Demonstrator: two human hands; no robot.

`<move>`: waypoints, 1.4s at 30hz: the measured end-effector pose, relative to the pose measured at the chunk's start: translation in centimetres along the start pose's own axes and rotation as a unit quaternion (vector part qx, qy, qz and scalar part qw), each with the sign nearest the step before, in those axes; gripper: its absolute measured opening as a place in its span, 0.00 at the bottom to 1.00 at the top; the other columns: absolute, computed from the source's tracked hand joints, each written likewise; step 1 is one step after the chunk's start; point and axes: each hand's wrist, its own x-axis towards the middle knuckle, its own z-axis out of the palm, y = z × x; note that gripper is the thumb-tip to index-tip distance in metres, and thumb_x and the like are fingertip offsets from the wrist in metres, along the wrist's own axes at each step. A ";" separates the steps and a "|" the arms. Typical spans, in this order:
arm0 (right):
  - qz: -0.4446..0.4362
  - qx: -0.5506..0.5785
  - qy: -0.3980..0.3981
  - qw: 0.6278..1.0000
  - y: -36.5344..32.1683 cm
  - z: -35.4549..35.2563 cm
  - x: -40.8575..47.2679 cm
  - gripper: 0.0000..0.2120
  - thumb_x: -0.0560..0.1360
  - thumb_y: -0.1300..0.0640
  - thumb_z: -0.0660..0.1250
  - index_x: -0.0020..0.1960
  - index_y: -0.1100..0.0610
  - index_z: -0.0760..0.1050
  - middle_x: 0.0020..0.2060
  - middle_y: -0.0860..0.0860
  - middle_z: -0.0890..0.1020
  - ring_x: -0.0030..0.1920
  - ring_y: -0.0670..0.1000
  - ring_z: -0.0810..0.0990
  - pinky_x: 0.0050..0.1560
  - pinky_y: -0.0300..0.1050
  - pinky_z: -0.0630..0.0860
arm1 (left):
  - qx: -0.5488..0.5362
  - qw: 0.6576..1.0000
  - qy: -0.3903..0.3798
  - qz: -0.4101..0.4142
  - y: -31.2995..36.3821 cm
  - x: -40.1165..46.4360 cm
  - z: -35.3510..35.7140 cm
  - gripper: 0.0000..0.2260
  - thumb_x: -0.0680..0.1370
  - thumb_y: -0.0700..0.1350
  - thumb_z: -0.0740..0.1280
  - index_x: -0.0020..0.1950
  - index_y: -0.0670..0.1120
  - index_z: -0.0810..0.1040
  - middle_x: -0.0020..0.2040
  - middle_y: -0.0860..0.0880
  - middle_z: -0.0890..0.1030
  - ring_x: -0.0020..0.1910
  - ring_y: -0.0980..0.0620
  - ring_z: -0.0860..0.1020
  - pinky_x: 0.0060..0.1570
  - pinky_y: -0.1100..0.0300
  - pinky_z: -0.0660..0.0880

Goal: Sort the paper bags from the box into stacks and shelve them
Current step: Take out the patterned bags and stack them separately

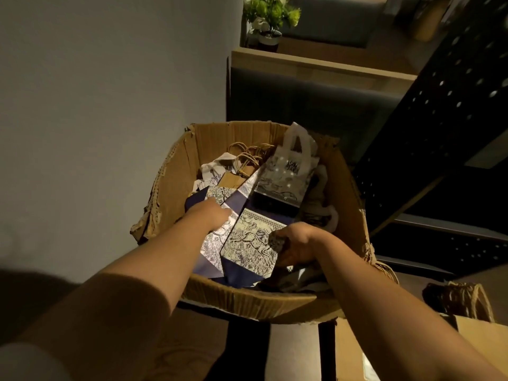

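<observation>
Both arms reach down into an open cardboard box with torn, frayed flaps. The box holds a loose heap of paper bags.

Left hand: lies on a flat patterned bag with a navy band, near the box's left wall. The hand is blurred; the fingers appear extended over the paper, but whether they pinch the bag cannot be told.

Right hand: fingers curled, thumb side up, gripping the right edge of a second flat bag, cream with a dark blue animal print and a navy border. This bag lies just beside the first and overlaps its right edge.

Other contents: a pale tote-style bag with white loop handles stands tilted against the right rear of the box. Several brown paper bags with twisted cord handles lie at the rear centre. More printed bags are half buried at the left rear and under the right forearm; details are not clear.

Surroundings: the box rests on a dark stand, only partly seen. A plain wall is to the left. Behind the box is a wooden-topped shelf unit with a potted plant further back. A dark perforated panel runs along the right. At lower right, outside the box, lies a brown bag with cord handles.
</observation>
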 end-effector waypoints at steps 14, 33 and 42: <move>-0.083 0.250 0.065 0.963 0.0 -1.6 0.3 0.11 0.78 0.56 0.65 0.59 0.59 0.72 0.52 0.56 0.78 0.38 0.55 0.79 0.33 0.44 0.74 | -0.183 0.963 -0.130 0.148 4.1 -0.5 -1.9 0.33 0.76 0.70 0.55 0.73 0.49 0.70 0.72 0.45 0.71 0.70 0.40 0.69 0.69 0.46 0.65; -0.003 0.141 0.056 0.988 -0.3 -1.8 1.6 0.14 0.77 0.50 0.66 0.53 0.60 0.71 0.45 0.58 0.80 0.41 0.58 0.80 0.41 0.50 0.76 | 0.213 0.953 -0.105 0.187 2.9 4.9 0.4 0.25 0.82 0.53 0.59 0.76 0.43 0.62 0.71 0.41 0.70 0.65 0.43 0.72 0.63 0.52 0.69; 0.023 0.053 0.047 0.997 0.0 -1.2 1.6 0.34 0.77 0.39 0.61 0.75 0.57 0.60 0.69 0.62 0.68 0.60 0.65 0.75 0.56 0.59 0.75 | 0.092 0.975 -0.121 0.164 1.1 4.9 0.0 0.31 0.78 0.53 0.66 0.78 0.49 0.60 0.75 0.44 0.65 0.71 0.42 0.67 0.68 0.49 0.67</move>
